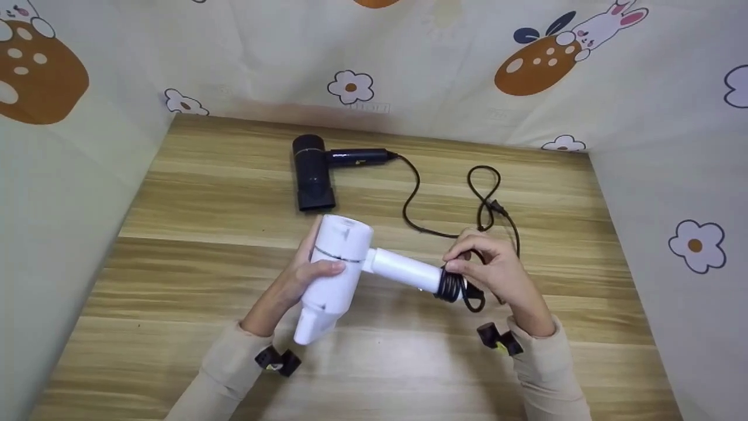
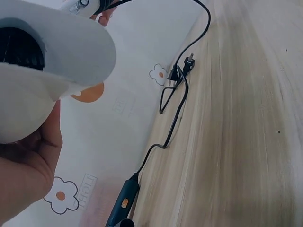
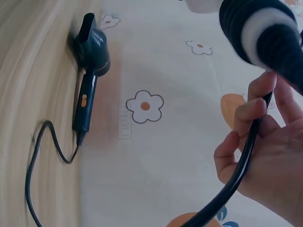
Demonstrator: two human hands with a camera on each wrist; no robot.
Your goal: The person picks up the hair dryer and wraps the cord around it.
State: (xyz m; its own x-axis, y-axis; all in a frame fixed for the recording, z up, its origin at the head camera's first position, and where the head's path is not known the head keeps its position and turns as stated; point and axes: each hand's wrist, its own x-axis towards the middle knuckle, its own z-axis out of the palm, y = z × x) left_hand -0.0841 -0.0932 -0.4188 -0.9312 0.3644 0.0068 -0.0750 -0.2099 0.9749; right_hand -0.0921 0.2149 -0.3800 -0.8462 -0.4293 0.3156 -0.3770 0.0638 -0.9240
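Note:
My left hand (image 1: 297, 282) grips a white hair dryer (image 1: 338, 289) by its barrel, the thumb across the front and the other fingers hidden behind. The nozzle tilts down toward me, and its open mouth (image 2: 78, 52) fills a corner of the left wrist view. Several turns of black power cord (image 1: 448, 285) are wound round the end of the handle (image 1: 407, 272), which points right. There my right hand (image 1: 497, 268) pinches the cord between thumb and fingers. In the right wrist view a length of the cord (image 3: 232, 182) runs down from those fingers across the palm.
Behind the white dryer, a dark hair dryer (image 1: 313, 175) lies on the wooden table (image 1: 204, 280), handle to the right. Its black cord (image 1: 411, 199) trails right to a loop near a plug (image 1: 497, 207). Patterned cloth (image 1: 280, 64) encloses the table at the back and both sides.

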